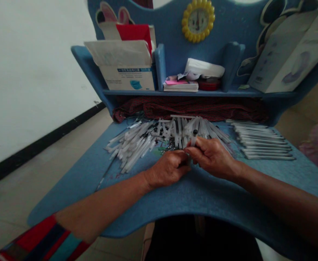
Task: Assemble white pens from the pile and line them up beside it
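Between right hand (213, 156) fingers (203, 144), a pen tube (194, 137) seemingly stands.

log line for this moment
right hand: holds pen barrel | left hand: fingertips at its lower end | loose pile behind | neat row at right

Your right hand (212, 156) pinches a white pen barrel (194, 137) upright above the blue desk (202, 195); your left hand (170, 168), fingers curled closed, meets it from 9 o'clock. A loose pile of barrels (145, 141) lies at 12 o'clock, a neat row (262, 145) at 2 o'clock.
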The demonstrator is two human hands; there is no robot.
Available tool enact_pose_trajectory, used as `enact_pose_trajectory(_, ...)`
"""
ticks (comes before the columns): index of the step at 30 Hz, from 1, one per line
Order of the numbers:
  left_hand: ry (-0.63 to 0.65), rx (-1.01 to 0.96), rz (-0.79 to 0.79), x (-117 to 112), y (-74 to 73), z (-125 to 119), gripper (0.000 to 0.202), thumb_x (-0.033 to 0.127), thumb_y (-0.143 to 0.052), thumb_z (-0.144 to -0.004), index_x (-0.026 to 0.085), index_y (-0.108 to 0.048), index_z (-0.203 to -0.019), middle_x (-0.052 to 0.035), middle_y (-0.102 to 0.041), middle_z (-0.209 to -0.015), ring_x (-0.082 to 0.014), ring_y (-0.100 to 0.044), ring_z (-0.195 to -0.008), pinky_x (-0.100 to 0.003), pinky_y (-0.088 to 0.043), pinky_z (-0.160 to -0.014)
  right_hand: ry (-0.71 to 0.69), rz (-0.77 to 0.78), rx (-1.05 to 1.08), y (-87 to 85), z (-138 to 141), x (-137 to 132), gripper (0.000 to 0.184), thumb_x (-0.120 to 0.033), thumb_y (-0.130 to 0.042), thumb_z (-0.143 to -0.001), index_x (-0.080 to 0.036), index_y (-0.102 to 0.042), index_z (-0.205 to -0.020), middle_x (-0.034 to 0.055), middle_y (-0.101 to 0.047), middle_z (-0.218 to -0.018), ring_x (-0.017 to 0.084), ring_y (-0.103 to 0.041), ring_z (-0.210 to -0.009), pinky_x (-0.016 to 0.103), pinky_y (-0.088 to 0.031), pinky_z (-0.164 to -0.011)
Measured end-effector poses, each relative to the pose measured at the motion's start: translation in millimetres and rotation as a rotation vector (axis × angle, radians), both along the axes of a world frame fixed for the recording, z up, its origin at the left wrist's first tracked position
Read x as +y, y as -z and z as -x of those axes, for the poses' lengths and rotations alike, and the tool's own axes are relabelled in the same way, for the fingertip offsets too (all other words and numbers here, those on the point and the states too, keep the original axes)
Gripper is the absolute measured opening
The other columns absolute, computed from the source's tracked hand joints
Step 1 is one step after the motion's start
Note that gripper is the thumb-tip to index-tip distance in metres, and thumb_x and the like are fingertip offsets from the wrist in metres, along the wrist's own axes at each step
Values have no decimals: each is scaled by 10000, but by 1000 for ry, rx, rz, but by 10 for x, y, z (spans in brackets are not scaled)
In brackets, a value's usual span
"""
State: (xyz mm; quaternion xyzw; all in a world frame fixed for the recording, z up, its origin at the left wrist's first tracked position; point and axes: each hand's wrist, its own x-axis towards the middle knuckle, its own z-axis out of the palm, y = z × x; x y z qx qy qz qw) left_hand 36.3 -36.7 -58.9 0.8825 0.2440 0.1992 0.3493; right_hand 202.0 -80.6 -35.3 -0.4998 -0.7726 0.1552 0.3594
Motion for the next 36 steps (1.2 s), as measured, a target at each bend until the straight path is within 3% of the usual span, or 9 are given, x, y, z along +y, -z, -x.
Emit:
enact_pose_trajectory(8,28,10,-2,48,12,2,70,148,-557,-737,181,-554,-798,25,-531,-682,-128,-501,-650,-259,-412,-624,-12,66,58,-6,-50,9,243,-291,-447,-887,-172,-536,-694,-25,-518,-534,72,-441,-471,213,-338,-464)
enact_pose_trajectory(13,-22,4,63,59,-51,-3,56,166,-628,-700,164,-574,-713,37,-497,-620,-109,-467,-598,-240,-374,-567,-56,241,349,1,-87,52,294,-383,-465,-888,-176,-517,-685,-16,-568,-543,79,-508,-446,196,-395,-428)
enact_pose_trajectory(17,-65,-5,225,71,-115,23,69,220,-626,-721,160,-612,-750,44,-491,-597,-93,-443,-545,-219,-342,-504,-78,363,561,-7,-124,115,339,-480,-497,-861,-174,-511,-717,-20,-589,-516,84,-525,-390,191,-404,-388)
enact_pose_trajectory(20,-95,-10,314,78,-157,39,99,256,-612,-738,158,-616,-746,52,-469,-548,-86,-427,-499,-210,-318,-463,-78,406,648,-21,-156,155,345,-492,-503,-854,-171,-512,-730,-15,-604,-505,88,-521,-362,192,-391,-369)
enact_pose_trajectory(26,-156,6,317,123,-171,43,153,317,-584,-751,167,-616,-761,41,-517,-564,-97,-486,-502,-212,-365,-479,-72,446,689,-138,-220,230,303,-467,-563,-802,-171,-509,-838,-22,-606,-520,99,-509,-351,199,-365,-352)
enact_pose_trajectory(28,-192,50,291,141,-179,45,167,333,-576,-747,170,-611,-758,41,-517,-565,-100,-492,-508,-212,-367,-483,19,363,620,-196,-296,265,298,-420,-583,-787,-174,-500,-933,-38,-597,-536,102,-505,-363,207,-370,-370)
enact_pose_trajectory(32,-245,152,276,162,-223,55,208,371,-550,-749,171,-608,-760,46,-488,-543,-101,-468,-493,-211,-341,-463,363,-130,129,-286,-469,264,387,-302,-567,-810,-181,-472,-1165,-42,-586,-593,117,-547,-512,228,-391,-514)
enact_pose_trajectory(34,-257,176,270,168,-244,57,215,377,-542,-744,172,-606,-763,38,-510,-570,-105,-470,-509,-214,-352,-476,323,-290,-236,-298,-481,207,304,-242,-508,-851,-189,-507,-1150,-15,-608,-653,127,-562,-593,240,-381,-567)
enact_pose_trajectory(36,-255,189,244,173,-254,56,208,374,-544,-737,175,-601,-747,30,-531,-603,-110,-481,-539,-216,-370,-502,127,-330,-561,-285,-417,128,195,-169,-435,-876,-181,-556,-1029,11,-626,-703,135,-565,-619,245,-360,-556)
